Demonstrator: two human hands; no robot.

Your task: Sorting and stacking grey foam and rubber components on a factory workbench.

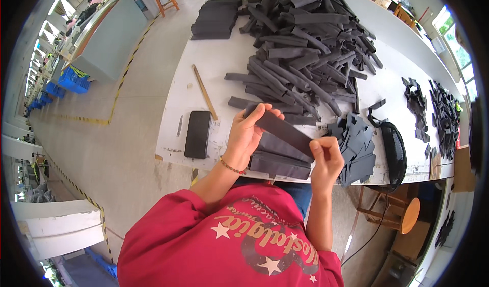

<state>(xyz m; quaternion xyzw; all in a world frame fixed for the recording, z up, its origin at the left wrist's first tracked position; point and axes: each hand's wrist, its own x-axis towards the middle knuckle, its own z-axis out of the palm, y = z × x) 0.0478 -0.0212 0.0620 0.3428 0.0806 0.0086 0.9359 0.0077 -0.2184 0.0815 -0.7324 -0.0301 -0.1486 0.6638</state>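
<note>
1. Strip point(288, 134) of dark, cloth-like material at the centre of the frame, slanting down to the right above the table point(175, 96); held stretched out at both ends, apparently to keep it flat and in full view.
2. Left hand point(249, 127) closed on the upper-left end, thumb on top, fingers behind; right hand point(327, 160) pinching the lower-right end between thumb and fingers.
3. Just below, near the table's front edge, folded dark pieces point(280, 166) laid flat together, likely there for easy reach.
4. Across the upper middle of the frame, loose heap point(310, 48) of dark rolled or folded lengths, pointing every way; probably set back to leave working room in front.
5. At the upper left of the tabletop, neat stack point(216, 20) with edges squared, seemingly kept apart from the heap.
6. Right of centre, small flat pieces point(356, 152) overlapping near a black curved object point(393, 152); cannot tell its kind.
7. Left of centre, black oblong case point(197, 134) and wooden stick point(205, 92), both clear of the cloth, perhaps to stay easy to find.
8. Pale lettering and stars printed across the red shirt point(204, 241), lower middle; faint marks on the tabletop beside the case, too small to read. No legible label on the strip.
</note>
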